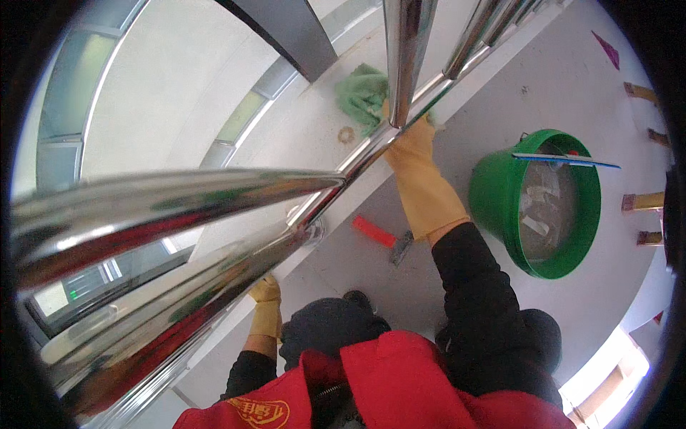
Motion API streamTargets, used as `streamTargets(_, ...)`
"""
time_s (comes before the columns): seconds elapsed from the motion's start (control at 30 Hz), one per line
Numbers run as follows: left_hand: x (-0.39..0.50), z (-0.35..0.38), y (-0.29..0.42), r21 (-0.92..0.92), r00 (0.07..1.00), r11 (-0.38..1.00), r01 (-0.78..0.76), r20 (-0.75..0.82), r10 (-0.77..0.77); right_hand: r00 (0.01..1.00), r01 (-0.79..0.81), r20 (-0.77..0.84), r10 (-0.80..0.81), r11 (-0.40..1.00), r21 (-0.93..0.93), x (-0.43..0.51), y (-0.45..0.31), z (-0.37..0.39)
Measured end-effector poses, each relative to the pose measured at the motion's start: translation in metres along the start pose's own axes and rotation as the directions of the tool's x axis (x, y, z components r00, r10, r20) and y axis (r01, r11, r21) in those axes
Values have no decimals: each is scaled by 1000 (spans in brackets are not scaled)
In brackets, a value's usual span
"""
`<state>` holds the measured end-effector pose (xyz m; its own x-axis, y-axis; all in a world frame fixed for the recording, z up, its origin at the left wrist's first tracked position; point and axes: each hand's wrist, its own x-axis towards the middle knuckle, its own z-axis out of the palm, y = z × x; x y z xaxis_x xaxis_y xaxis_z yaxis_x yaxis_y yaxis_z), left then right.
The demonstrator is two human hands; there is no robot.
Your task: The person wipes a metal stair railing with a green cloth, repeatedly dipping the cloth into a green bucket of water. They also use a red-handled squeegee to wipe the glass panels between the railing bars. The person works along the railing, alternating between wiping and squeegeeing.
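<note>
My right hand, in a yellow rubber glove, reaches beneath the bottom rail of a stainless steel railing. It holds a bunched green cloth against a white ledge; the rail and a post hide part of the fingers. A brownish ring-shaped mark shows on the ledge near the cloth. Lower down, my left hand, gloved in the same yellow, rests at the ledge's edge beside the railing. Its fingertips are partly hidden, and I cannot tell whether they grip anything.
A scraper with a red handle lies on the grey floor below my right forearm. To the right stands a green bucket of murky water, a blue-edged squeegee across its rim. Furniture legs show at the far right.
</note>
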<state>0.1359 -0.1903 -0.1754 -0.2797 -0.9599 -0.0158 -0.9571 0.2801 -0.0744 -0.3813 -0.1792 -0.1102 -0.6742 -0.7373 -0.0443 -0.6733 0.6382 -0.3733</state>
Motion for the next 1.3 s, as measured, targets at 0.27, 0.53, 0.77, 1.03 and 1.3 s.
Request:
streamTargets(0.27,8,-17,12,-273,997,961,-42,-71,23,942,272,183,-280,960,65,-102,-39,11)
streamTargets(0.53,-31,-48,79,-688,816,461,-560,-362,451,810,116,552,-199,977,181,-148,-18,-40)
streamTargets(0.77,-42,-22,229,-428,428,321,-845,-183,885,858,89,464,-221,953,290,-177,55,-232)
streamTargets(1.03,-6,-38,286,-181,450,540,-822,376,810,812,-569,279,513,587,576,-229,114,-323)
streamTargets(1.3,-17,-95,259,-575,662,735,-360,398,635,653,-737,265,710,512,442,-225,131,-285)
